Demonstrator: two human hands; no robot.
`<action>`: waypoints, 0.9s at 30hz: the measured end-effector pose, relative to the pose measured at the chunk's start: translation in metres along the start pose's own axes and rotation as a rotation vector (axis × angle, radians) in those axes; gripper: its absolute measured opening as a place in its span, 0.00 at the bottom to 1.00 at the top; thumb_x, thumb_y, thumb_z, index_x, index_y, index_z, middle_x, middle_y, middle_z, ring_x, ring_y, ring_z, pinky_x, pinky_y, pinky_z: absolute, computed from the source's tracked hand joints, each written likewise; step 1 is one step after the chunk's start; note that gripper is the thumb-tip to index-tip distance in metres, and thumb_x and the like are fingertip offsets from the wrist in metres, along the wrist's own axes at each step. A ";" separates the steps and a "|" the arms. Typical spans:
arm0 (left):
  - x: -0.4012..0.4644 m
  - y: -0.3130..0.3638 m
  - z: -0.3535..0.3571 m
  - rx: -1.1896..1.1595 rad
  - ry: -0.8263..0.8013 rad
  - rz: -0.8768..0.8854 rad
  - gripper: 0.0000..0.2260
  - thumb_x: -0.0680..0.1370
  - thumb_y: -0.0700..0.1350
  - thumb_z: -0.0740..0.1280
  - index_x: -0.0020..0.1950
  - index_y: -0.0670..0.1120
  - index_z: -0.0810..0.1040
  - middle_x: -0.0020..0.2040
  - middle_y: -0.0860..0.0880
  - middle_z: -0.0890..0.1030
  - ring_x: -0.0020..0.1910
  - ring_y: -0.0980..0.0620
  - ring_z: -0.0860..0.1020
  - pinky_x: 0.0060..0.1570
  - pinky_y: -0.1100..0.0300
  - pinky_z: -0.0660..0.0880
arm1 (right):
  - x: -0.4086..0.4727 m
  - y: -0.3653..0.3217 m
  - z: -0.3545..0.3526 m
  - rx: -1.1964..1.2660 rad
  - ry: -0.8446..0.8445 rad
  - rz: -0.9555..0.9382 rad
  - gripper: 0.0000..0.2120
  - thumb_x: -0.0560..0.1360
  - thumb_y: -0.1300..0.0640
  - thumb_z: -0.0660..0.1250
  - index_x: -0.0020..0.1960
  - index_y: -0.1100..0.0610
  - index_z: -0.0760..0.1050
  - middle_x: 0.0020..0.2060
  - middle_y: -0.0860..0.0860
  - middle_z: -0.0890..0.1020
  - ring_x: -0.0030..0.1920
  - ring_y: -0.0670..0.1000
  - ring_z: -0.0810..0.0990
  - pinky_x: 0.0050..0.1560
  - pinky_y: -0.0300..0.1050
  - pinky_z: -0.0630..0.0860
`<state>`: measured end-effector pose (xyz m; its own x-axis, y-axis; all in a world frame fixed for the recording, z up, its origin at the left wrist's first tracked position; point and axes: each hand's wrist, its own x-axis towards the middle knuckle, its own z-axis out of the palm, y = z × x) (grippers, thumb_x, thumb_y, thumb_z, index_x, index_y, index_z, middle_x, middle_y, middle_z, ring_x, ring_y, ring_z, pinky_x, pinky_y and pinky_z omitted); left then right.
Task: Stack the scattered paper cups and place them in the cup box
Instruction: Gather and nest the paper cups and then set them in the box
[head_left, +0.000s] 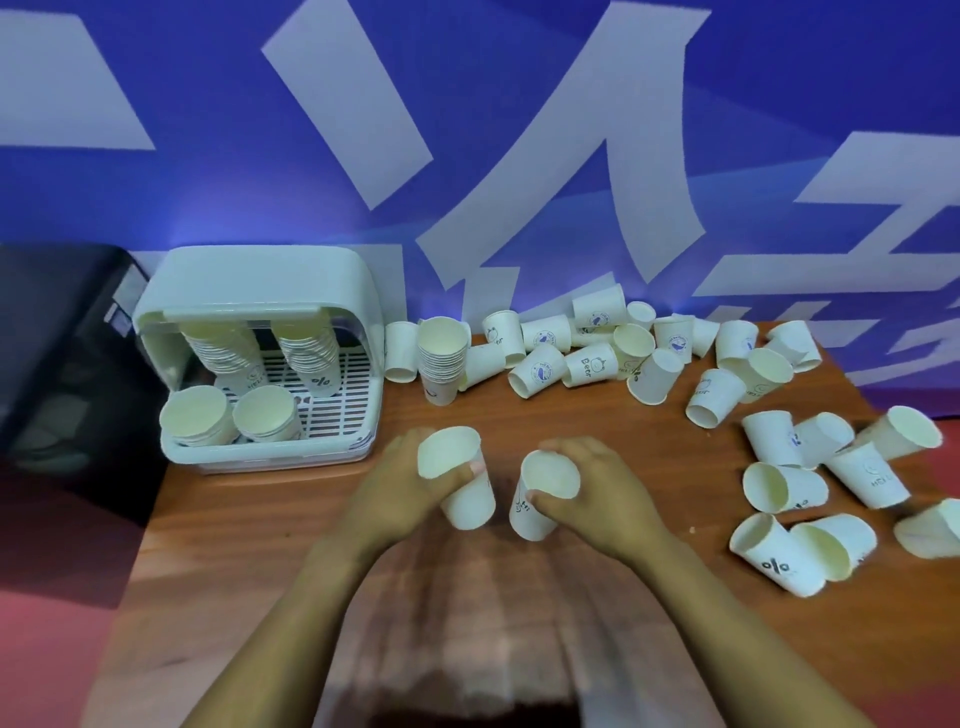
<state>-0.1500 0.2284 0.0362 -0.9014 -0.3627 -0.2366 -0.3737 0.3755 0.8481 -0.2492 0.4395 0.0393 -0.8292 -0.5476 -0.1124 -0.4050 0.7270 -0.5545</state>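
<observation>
White paper cups (597, 358) lie scattered beside stack-filled cup box (270, 447).

We look down on a brown wood-grain table (519, 597), its surface glossy and catching soft reflections near the front edge; behind it rises a blue backdrop wall (753, 130) printed with large pale, angular strokes, lit more brightly in a bluish glow low at the left; to the far left we see a dark, blurred object (57, 364) beside the table, its nature unclear; below it, at the lower left, a reddish floor (47, 597) shows past the table's edge.
</observation>
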 end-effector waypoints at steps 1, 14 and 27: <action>0.002 -0.001 -0.003 -0.004 0.017 -0.002 0.24 0.66 0.68 0.69 0.55 0.58 0.73 0.53 0.59 0.76 0.53 0.59 0.75 0.50 0.60 0.72 | 0.002 -0.001 0.001 0.001 0.002 -0.006 0.27 0.67 0.43 0.72 0.64 0.43 0.71 0.61 0.41 0.73 0.62 0.46 0.71 0.59 0.44 0.72; -0.017 -0.040 -0.060 0.117 0.184 -0.148 0.29 0.59 0.64 0.70 0.55 0.53 0.72 0.52 0.55 0.75 0.53 0.54 0.72 0.44 0.67 0.67 | 0.040 -0.042 0.046 0.146 -0.161 -0.124 0.26 0.67 0.44 0.72 0.63 0.42 0.71 0.58 0.35 0.72 0.61 0.41 0.70 0.56 0.36 0.67; 0.000 -0.065 -0.180 0.141 0.428 0.021 0.34 0.68 0.48 0.75 0.70 0.53 0.64 0.61 0.53 0.66 0.62 0.53 0.66 0.58 0.58 0.66 | 0.076 -0.158 0.088 0.049 -0.142 -0.207 0.32 0.68 0.43 0.71 0.69 0.44 0.65 0.64 0.43 0.71 0.64 0.45 0.68 0.60 0.40 0.68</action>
<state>-0.0862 0.0509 0.0665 -0.7485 -0.6628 0.0227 -0.4092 0.4885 0.7707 -0.2147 0.2463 0.0458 -0.6667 -0.7380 -0.1047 -0.5387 0.5741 -0.6166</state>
